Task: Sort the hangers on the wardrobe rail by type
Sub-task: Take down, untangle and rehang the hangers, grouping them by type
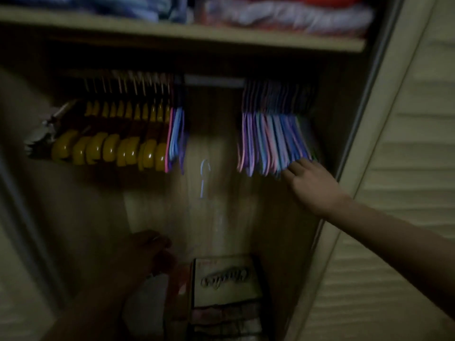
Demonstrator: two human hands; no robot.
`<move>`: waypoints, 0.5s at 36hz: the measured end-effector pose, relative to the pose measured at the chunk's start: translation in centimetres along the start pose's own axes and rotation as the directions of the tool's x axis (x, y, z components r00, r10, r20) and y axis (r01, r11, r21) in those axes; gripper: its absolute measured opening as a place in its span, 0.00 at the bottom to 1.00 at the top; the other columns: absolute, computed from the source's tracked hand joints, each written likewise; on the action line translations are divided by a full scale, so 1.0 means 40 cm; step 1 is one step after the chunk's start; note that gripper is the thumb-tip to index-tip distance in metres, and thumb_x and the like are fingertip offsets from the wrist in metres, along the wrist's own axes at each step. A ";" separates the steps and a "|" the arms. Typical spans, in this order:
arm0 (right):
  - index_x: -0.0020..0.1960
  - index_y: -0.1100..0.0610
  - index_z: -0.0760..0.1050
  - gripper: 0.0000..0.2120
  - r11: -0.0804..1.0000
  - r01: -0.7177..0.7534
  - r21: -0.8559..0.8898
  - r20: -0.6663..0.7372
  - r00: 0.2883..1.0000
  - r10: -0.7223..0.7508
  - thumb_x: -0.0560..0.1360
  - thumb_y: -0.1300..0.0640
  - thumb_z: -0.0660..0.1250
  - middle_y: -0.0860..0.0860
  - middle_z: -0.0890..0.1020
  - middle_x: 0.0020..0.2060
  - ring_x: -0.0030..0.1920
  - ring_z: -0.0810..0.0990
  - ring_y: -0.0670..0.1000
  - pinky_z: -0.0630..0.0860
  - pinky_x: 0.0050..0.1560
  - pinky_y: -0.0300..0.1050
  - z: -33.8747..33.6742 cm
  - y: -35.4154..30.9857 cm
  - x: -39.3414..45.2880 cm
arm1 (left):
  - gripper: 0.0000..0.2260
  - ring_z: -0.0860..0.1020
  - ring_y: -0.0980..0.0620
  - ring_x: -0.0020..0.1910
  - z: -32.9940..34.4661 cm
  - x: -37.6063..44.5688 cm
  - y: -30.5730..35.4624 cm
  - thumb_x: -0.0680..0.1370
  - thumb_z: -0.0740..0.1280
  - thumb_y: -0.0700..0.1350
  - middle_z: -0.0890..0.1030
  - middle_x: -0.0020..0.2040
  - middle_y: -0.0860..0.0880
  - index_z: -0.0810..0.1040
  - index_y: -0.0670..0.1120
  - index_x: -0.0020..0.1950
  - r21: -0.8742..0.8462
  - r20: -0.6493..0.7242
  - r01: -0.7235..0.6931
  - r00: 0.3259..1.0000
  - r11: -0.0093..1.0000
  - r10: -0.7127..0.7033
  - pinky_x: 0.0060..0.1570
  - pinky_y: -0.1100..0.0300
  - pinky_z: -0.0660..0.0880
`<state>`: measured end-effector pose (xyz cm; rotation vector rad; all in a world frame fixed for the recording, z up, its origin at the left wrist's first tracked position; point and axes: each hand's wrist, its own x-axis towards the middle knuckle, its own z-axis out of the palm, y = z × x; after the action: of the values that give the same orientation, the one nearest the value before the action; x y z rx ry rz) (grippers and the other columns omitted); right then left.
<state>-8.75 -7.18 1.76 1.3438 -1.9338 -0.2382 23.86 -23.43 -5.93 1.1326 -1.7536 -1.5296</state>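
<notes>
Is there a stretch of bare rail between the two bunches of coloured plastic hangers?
Yes, the rail shows bare between the small coloured bunch beside the yellow hangers and the large coloured bunch.

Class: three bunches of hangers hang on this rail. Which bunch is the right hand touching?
The big pastel bunch at the rail's right end. The right hand touches its lower tips; the yellow bunch and small pastel bunch hang further left, untouched.

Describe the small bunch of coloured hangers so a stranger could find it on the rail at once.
Find the metal rail under the wardrobe shelf. Left of its bare stretch hang the yellow wooden hangers; the small bunch of coloured hangers presses against their right end. It is thin pink, blue and purple plastic, far smaller than the big coloured group near the right hand.
</notes>
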 end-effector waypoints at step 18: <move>0.34 0.58 0.79 0.16 0.995 -0.097 0.014 -0.535 0.840 0.089 0.75 0.51 0.62 0.55 0.80 0.31 0.36 0.77 0.57 0.71 0.52 0.54 -0.079 0.343 0.128 | 0.10 0.79 0.47 0.29 0.156 0.044 0.424 0.86 0.54 0.44 0.82 0.39 0.40 0.73 0.44 0.57 0.130 -0.146 -0.303 0.936 0.944 0.320 0.25 0.60 0.70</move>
<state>-17.42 -4.90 13.78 1.1468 -1.5074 0.1643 13.75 -21.78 9.04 0.9446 -1.8164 -1.1330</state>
